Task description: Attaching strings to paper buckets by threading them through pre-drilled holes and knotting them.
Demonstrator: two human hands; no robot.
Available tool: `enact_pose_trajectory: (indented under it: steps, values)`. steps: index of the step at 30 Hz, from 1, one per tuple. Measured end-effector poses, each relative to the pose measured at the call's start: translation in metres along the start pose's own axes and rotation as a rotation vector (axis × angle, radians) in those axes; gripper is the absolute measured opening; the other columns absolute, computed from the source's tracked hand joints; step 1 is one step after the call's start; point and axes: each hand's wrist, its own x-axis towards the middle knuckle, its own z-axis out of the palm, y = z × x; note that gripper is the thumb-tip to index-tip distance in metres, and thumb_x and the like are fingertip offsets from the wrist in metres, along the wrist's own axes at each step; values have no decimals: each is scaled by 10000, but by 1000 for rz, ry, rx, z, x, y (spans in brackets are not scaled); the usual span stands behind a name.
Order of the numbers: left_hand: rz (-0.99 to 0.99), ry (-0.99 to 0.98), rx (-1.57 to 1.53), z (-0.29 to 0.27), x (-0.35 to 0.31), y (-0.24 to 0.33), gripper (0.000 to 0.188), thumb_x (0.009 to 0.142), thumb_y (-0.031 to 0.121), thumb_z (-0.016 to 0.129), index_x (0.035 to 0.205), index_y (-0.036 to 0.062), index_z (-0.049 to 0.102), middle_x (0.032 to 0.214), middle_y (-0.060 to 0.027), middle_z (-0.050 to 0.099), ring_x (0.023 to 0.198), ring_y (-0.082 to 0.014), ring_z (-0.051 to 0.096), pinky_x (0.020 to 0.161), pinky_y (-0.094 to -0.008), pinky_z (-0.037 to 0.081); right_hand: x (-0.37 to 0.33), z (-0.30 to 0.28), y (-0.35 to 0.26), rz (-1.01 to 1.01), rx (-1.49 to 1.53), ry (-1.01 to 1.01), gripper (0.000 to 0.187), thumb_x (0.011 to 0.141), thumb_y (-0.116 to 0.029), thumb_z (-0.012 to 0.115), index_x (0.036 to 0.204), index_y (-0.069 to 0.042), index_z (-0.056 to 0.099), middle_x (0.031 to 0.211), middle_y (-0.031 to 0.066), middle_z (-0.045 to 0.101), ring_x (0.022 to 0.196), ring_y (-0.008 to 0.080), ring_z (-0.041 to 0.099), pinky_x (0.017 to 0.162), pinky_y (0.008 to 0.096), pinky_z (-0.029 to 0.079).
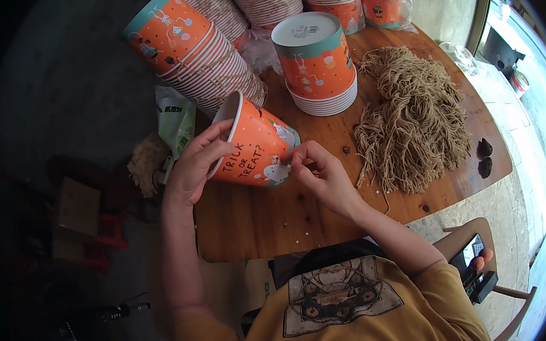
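Note:
My left hand (197, 163) grips an orange paper bucket (252, 149) with a white rim, teal base band and cartoon print. The bucket lies tilted on its side above the table, mouth toward the left. Its thumb is outside near the rim; some fingers reach toward the mouth. At the base end my right hand (318, 173) is closed in a pinch against the bucket's side; what the fingertips hold, if anything, is too small to make out. Right of that hand lies a big heap of tan cords (413, 121), with loose ends trailing toward the table's near edge.
On the wooden table (252, 230) stand a short upside-down bucket stack (316, 64) and a tall leaning stack (193, 55). Bagged stacks (330, 2) line the back. Two dark small objects (484, 157) lie at the right edge. A chair (477, 244) holding a phone (470, 252) stands lower right.

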Motion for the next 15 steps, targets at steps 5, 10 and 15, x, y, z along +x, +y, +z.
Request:
enact_pose_trajectory:
  steps: [5,10,15]
  values:
    - [-22,-95,138,-21,-13,-10,489,826,82,532,1303,9,456,1027,-3,578,904,-58,537,855,-227,414,1,1,-7,-102,-90,39,38,853,-28,530,862,-27,492,977,61,513,836,123,554,691,252,488]
    - [-8,-139,220,-12,-29,-3,493,818,62,529,1302,6,456,1056,-25,576,957,-89,530,882,-246,414,4,1,-12,-293,-241,82,65,832,-41,546,836,-35,482,1067,66,555,911,193,537,653,275,498]
    - [-7,-161,284,-26,-38,-8,499,812,54,534,1303,10,458,1069,-40,580,979,-104,533,899,-264,414,2,3,-14,-201,-206,0,59,826,-33,543,841,-30,487,1132,92,546,969,194,523,715,286,489]
